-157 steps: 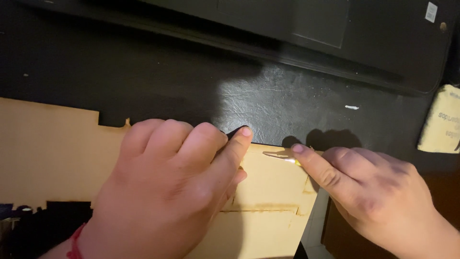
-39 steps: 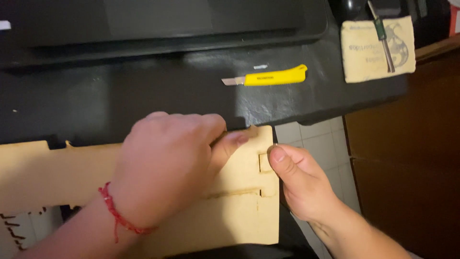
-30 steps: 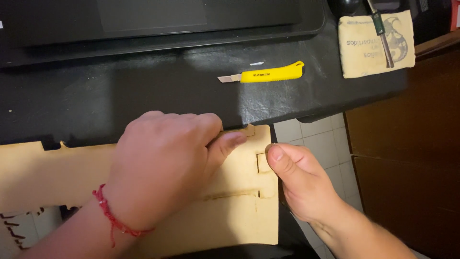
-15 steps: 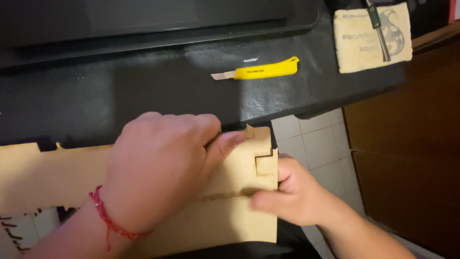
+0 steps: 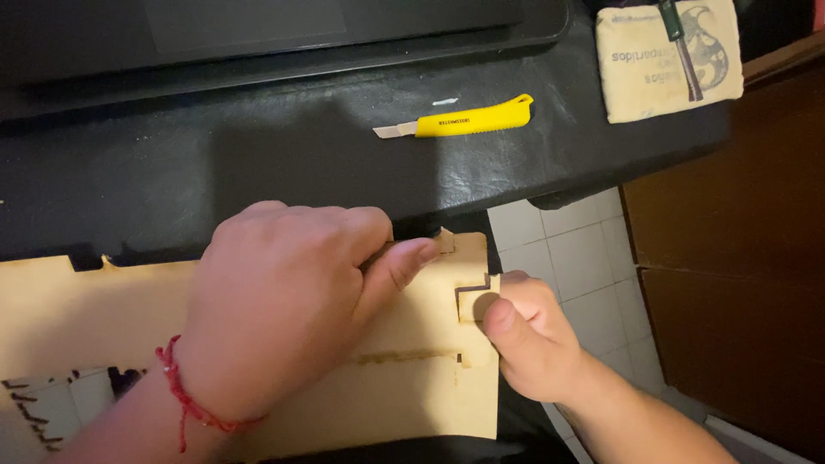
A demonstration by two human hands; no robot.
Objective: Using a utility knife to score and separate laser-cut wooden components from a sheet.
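The thin wooden panel (image 5: 258, 361) lies flat, its long axis left to right, its right end jutting past the black surface (image 5: 284, 172). The left hand (image 5: 284, 309) presses it flat from above, fingers spread. The right hand (image 5: 528, 344), nearer that end, pinches a small cut tab (image 5: 475, 302) at the edge.

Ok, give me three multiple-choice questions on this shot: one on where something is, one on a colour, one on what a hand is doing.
1. Where does the utility knife lie?
A. on the black surface beyond the hands
B. on the tiled floor
C. on the wooden sheet

2. What colour is the cord on the left wrist?
A. blue
B. red
C. white

3. What is the right hand doing?
A. holding the knife
B. resting open on the floor
C. pinching a small tab at the wooden sheet edge

Answers: 1 A, it lies on the black top, untouched. 2 B, the cord is red. 3 C, its thumb presses on the tab.
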